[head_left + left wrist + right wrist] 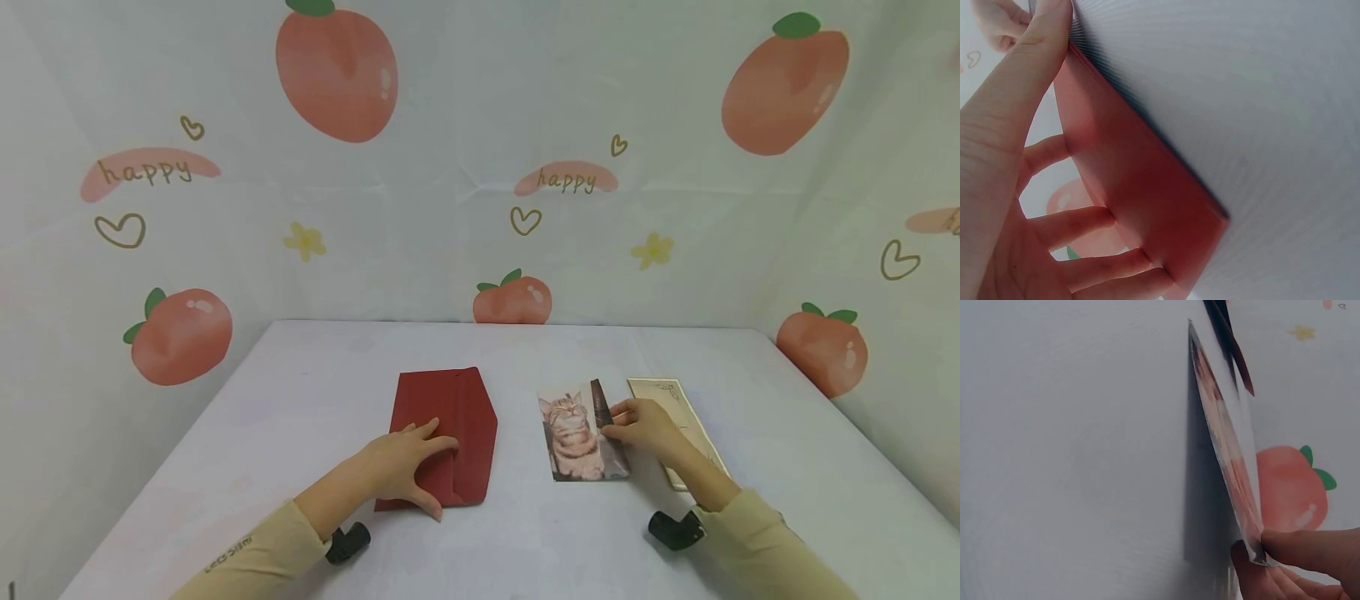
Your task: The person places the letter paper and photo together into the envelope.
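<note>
A red envelope [423,400] lies on the white table, left of the middle, with its flap spread out to the right. My left hand [405,467] rests on it with fingers spread. In the left wrist view the fingertips touch the red paper [1129,169] and the thumb reaches its near edge. To the right, a photo card of a tabby cat [573,429] is pinched at its right edge by my right hand [645,429]. The right wrist view shows the photo card [1225,447] from its side, tilted up off the table, between thumb and fingers.
A cream card with a gold border [678,404] lies on the table partly behind my right forearm. Black wrist-worn devices [348,543] show beside both sleeves. A white cloth with peach prints [450,233] hangs behind and along the sides of the table.
</note>
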Action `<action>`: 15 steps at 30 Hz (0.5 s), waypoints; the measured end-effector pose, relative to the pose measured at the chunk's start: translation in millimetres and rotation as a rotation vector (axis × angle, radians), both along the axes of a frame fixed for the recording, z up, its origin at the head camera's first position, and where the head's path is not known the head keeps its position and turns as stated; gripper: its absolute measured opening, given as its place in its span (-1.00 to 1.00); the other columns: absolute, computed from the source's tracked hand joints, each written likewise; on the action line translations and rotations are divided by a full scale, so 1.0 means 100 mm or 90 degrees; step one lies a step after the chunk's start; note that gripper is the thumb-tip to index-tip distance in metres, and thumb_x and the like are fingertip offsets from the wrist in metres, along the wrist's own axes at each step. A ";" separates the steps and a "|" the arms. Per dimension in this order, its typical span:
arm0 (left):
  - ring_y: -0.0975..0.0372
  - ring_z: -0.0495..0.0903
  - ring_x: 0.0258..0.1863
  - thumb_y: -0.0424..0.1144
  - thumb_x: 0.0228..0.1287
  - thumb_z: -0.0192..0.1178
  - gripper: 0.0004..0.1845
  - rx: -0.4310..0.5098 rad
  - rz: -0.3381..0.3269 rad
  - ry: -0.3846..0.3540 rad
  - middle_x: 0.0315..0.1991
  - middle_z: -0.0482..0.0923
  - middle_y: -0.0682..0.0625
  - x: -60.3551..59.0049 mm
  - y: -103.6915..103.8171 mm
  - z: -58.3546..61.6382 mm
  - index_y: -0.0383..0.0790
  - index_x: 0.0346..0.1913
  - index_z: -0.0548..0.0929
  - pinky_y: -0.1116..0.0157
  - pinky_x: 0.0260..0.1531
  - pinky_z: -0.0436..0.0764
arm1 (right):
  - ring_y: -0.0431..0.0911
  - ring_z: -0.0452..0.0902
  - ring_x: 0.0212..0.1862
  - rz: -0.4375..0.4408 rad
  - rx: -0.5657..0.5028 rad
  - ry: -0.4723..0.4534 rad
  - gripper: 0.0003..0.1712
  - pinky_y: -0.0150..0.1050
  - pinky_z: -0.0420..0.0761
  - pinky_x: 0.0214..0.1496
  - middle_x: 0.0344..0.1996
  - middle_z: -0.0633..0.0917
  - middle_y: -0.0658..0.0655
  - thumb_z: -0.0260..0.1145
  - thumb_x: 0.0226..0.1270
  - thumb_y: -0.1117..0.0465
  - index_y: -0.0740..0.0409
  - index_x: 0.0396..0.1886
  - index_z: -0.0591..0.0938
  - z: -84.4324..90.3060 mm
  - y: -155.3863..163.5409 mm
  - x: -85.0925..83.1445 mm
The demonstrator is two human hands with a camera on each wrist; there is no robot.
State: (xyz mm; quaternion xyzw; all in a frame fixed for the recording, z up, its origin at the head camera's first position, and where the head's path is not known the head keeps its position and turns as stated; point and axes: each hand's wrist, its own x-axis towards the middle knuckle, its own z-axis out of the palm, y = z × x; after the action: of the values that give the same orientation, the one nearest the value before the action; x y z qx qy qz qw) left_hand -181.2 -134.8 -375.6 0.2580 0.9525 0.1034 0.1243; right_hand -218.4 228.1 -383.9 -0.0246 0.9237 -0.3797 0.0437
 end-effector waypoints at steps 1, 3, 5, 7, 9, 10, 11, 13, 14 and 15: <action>-0.30 0.26 0.28 0.30 -0.29 0.41 -0.08 0.000 0.000 0.001 0.39 0.20 -0.21 0.00 0.00 0.00 0.10 0.25 0.36 -0.18 0.06 0.46 | -0.13 0.61 -0.39 0.003 -0.016 -0.005 -0.59 -0.33 0.61 -0.40 -0.33 0.69 0.40 0.32 0.13 0.34 0.58 -0.11 0.50 0.01 0.01 0.00; -0.30 0.27 0.28 0.30 -0.29 0.41 -0.08 0.001 0.000 0.001 0.39 0.20 -0.21 0.00 0.00 0.00 0.10 0.24 0.36 -0.18 0.06 0.46 | -0.12 0.64 -0.36 0.012 -0.047 -0.020 -0.60 -0.29 0.65 -0.37 -0.27 0.68 0.44 0.25 0.20 0.37 0.62 -0.05 0.47 0.02 0.02 0.00; -0.30 0.27 0.28 0.30 -0.29 0.41 -0.07 0.000 0.000 0.001 0.39 0.20 -0.22 0.00 0.00 0.00 0.09 0.25 0.36 -0.18 0.06 0.47 | -0.11 0.65 -0.31 0.011 -0.073 -0.037 -0.60 -0.26 0.68 -0.32 -0.23 0.68 0.46 0.21 0.24 0.39 0.63 -0.02 0.46 0.04 0.03 0.00; -0.31 0.27 0.28 0.30 -0.30 0.42 -0.07 0.000 0.000 0.001 0.39 0.20 -0.22 0.00 0.00 0.00 0.09 0.25 0.36 -0.18 0.05 0.47 | -0.10 0.66 -0.27 0.009 -0.091 -0.050 -0.60 -0.24 0.69 -0.28 -0.18 0.66 0.47 0.19 0.26 0.39 0.64 0.01 0.46 0.05 0.04 0.00; -0.30 0.27 0.28 0.30 -0.30 0.42 -0.07 -0.002 0.000 0.001 0.39 0.20 -0.22 0.00 0.00 0.00 0.09 0.25 0.36 -0.17 0.05 0.47 | -0.10 0.66 -0.24 0.009 -0.098 -0.059 -0.60 -0.26 0.69 -0.26 -0.14 0.65 0.48 0.18 0.27 0.39 0.64 0.02 0.45 0.05 0.05 -0.01; -0.31 0.27 0.28 0.30 -0.30 0.42 -0.06 -0.001 0.001 0.001 0.39 0.20 -0.22 0.00 0.00 0.00 0.09 0.25 0.36 -0.18 0.05 0.47 | -0.11 0.66 -0.24 0.009 -0.100 -0.061 -0.59 -0.26 0.68 -0.26 -0.12 0.64 0.48 0.18 0.27 0.39 0.63 0.03 0.45 0.05 0.06 -0.01; -0.31 0.27 0.28 0.30 -0.30 0.42 -0.06 -0.001 0.001 0.001 0.39 0.20 -0.22 0.00 0.00 0.00 0.09 0.25 0.37 -0.18 0.05 0.47 | -0.12 0.66 -0.24 0.005 -0.101 -0.063 -0.60 -0.28 0.68 -0.26 -0.11 0.64 0.48 0.18 0.27 0.38 0.62 0.03 0.46 0.05 0.06 -0.02; -0.31 0.27 0.28 0.30 -0.30 0.42 -0.07 -0.002 0.002 0.000 0.39 0.20 -0.22 0.00 0.01 0.00 0.09 0.25 0.37 -0.18 0.05 0.47 | -0.13 0.66 -0.24 0.005 -0.100 -0.064 -0.59 -0.29 0.68 -0.27 -0.09 0.63 0.48 0.18 0.28 0.37 0.61 0.03 0.47 0.05 0.07 -0.03; -0.31 0.26 0.28 0.30 -0.30 0.42 -0.07 -0.002 0.003 0.000 0.39 0.20 -0.22 0.00 0.01 0.00 0.09 0.25 0.37 -0.18 0.05 0.47 | -0.13 0.66 -0.24 0.006 -0.099 -0.064 -0.59 -0.29 0.68 -0.27 -0.09 0.63 0.47 0.18 0.28 0.36 0.60 0.03 0.47 0.05 0.07 -0.03; -0.31 0.26 0.28 0.30 -0.30 0.42 -0.07 -0.003 0.003 -0.001 0.39 0.20 -0.22 0.00 0.01 0.01 0.09 0.25 0.37 -0.18 0.05 0.47 | -0.13 0.66 -0.23 0.005 -0.099 -0.065 -0.59 -0.29 0.68 -0.26 -0.09 0.63 0.47 0.19 0.28 0.36 0.60 0.03 0.47 0.05 0.07 -0.03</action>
State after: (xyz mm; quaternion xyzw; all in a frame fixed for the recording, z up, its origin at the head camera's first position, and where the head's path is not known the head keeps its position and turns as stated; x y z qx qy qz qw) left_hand -180.9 -133.9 -375.0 0.2556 0.9532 0.1018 0.1251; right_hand -221.4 235.5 -378.7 -0.0119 0.8878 -0.4511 0.0899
